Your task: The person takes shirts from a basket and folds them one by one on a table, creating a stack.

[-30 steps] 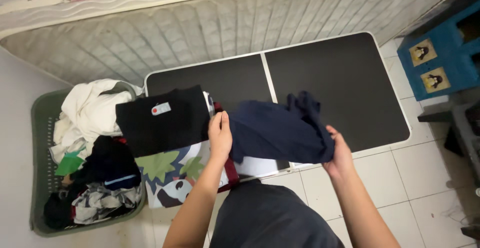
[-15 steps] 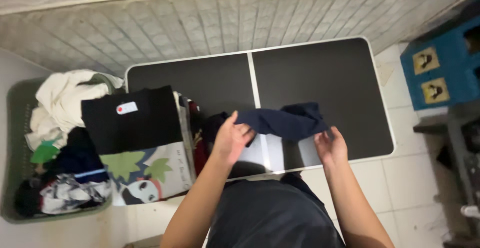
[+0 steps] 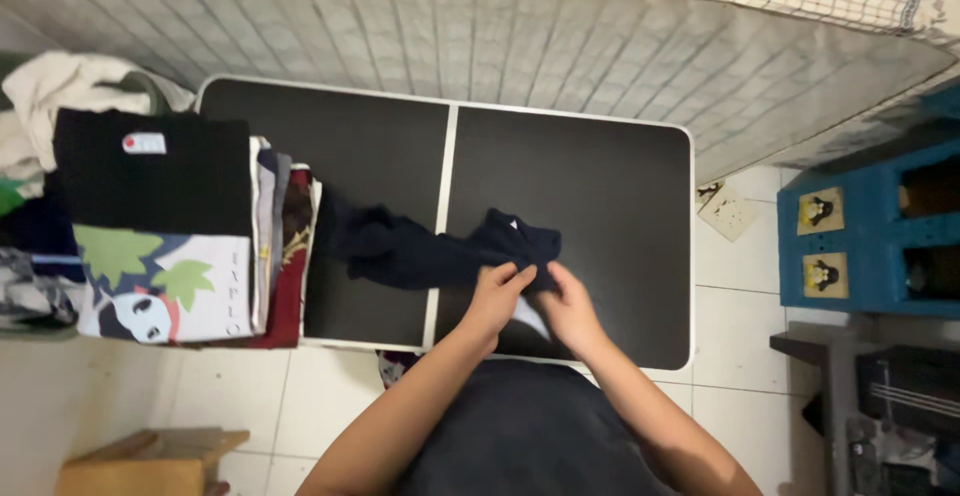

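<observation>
Since the earlier frame, the navy garment (image 3: 430,248) has come down from my raised hands and now lies bunched across the centre seam of the black folding table (image 3: 600,186). My left hand (image 3: 497,293) and right hand (image 3: 565,306) have drawn together, both pinching its near right edge. A stack of folded clothes (image 3: 165,226) sits at the table's left end, just beside the garment. A quilted mattress (image 3: 480,31) borders the far side; a blue crate (image 3: 875,231) stands well apart at right.
</observation>
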